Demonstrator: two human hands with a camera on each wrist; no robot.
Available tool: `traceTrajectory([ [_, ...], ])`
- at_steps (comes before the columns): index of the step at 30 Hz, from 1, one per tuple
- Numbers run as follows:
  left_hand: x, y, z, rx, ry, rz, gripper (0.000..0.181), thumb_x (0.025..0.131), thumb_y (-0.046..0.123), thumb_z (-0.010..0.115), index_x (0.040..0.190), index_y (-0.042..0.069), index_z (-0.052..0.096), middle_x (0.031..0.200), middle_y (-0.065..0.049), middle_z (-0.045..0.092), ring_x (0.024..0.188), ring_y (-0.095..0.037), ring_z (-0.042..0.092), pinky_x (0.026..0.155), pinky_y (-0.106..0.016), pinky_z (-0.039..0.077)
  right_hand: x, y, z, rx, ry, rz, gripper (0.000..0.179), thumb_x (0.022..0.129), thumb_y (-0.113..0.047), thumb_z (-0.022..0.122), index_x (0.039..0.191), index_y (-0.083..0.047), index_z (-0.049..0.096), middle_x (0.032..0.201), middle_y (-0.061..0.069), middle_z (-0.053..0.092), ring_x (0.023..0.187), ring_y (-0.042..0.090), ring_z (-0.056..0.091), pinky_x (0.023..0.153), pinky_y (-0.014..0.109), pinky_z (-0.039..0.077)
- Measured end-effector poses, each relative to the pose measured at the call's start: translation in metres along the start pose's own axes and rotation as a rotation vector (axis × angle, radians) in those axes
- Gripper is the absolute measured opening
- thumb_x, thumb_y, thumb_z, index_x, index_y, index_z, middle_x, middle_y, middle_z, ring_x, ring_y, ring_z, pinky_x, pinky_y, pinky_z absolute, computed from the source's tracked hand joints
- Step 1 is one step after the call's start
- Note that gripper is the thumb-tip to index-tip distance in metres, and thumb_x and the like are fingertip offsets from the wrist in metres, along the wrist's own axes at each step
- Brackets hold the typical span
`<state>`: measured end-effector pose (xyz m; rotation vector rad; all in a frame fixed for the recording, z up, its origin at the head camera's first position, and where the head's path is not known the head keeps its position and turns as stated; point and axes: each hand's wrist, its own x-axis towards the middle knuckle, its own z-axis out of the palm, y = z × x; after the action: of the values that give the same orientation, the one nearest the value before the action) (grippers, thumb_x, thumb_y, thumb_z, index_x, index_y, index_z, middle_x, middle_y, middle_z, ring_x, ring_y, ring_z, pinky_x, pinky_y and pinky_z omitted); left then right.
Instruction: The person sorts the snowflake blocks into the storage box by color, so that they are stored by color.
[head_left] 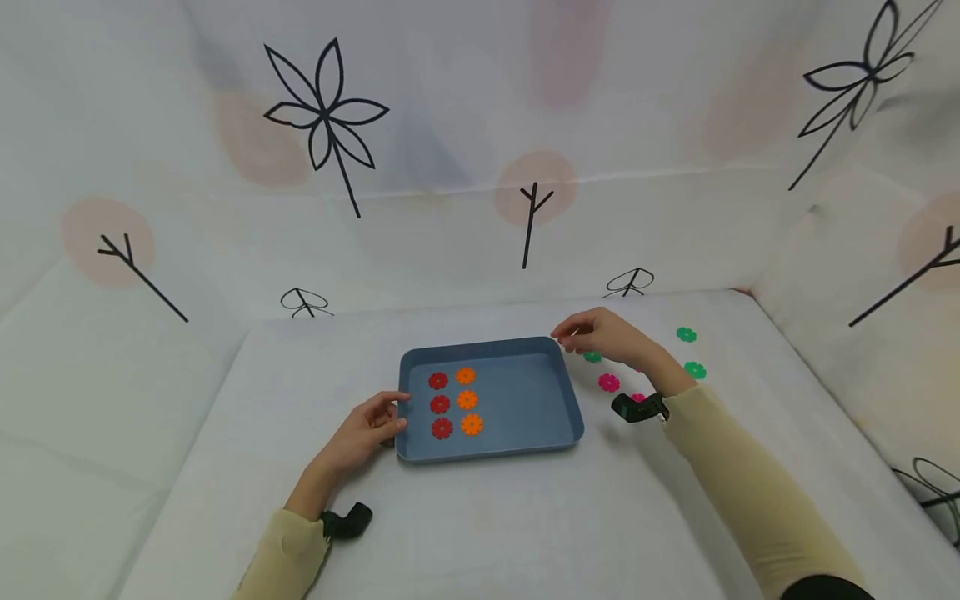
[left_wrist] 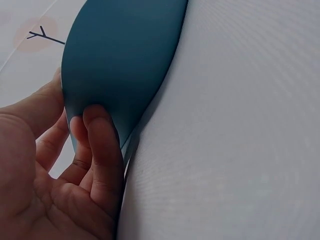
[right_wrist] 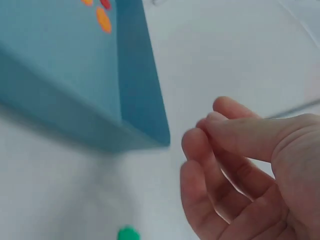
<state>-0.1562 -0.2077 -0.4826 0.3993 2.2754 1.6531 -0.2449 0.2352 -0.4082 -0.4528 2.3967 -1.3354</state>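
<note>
A blue-grey rectangular tray (head_left: 525, 400) lies on the white table. Its left side is pinched by my left hand (head_left: 367, 429): in the left wrist view the thumb is at the rim and the fingertips press the outer wall (left_wrist: 125, 55). Inside the tray, three red flower-shaped discs (head_left: 440, 404) form a column beside three orange ones (head_left: 468, 400). My right hand (head_left: 603, 333) hovers off the tray's far right corner. Its fingers are loosely bent, thumb near the index fingertip, with nothing visible between them in the right wrist view (right_wrist: 240, 170).
Right of the tray, green discs (head_left: 695, 370) and pink discs (head_left: 609, 382) lie scattered, some partly covered by my right hand and wrist. One green disc (right_wrist: 129, 233) shows below the tray in the right wrist view. Patterned white cloth (head_left: 450, 233) stands behind the table.
</note>
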Motion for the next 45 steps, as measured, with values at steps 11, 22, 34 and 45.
traceTrajectory([
  [11,-0.001,-0.001,0.001,-0.012,0.004,-0.027,0.042,0.098,0.019,0.066,0.136,0.006,0.054,0.097,-0.012,0.049,0.074,-0.017,0.05,0.066,-0.024,0.046,-0.013,0.042,-0.012,-0.07,0.15,0.096,0.028,0.099,-0.013,0.061,0.125,-0.003,0.065,0.127,0.017,0.061,0.112,0.032,0.057,0.097,0.047,0.044],
  [22,0.001,-0.001,0.002,-0.012,-0.009,-0.006,0.042,0.098,0.018,0.065,0.137,0.007,0.054,0.097,-0.011,0.049,0.073,-0.016,0.049,0.066,-0.024,0.046,-0.011,0.06,-0.009,-0.094,0.132,0.111,0.033,0.097,-0.01,0.063,0.129,-0.004,0.064,0.126,0.017,0.062,0.113,0.033,0.054,0.094,0.041,0.045],
  [34,0.001,-0.003,0.0,0.011,0.001,-0.015,0.042,0.098,0.02,0.065,0.137,0.008,0.055,0.098,-0.012,0.049,0.074,-0.017,0.05,0.066,-0.024,0.046,-0.009,0.066,-0.004,-0.092,0.177,0.164,0.037,0.092,-0.004,0.066,0.128,0.0,0.062,0.112,0.015,0.06,0.102,0.029,0.052,0.086,0.034,0.046],
  [45,0.0,-0.001,0.002,-0.008,0.002,-0.031,0.043,0.098,0.018,0.065,0.138,0.006,0.054,0.097,-0.012,0.049,0.076,-0.017,0.052,0.068,-0.025,0.049,-0.002,0.072,0.001,-0.099,0.254,0.214,0.038,0.093,-0.014,0.07,0.128,-0.002,0.063,0.11,0.014,0.062,0.1,0.03,0.054,0.092,0.041,0.042],
])
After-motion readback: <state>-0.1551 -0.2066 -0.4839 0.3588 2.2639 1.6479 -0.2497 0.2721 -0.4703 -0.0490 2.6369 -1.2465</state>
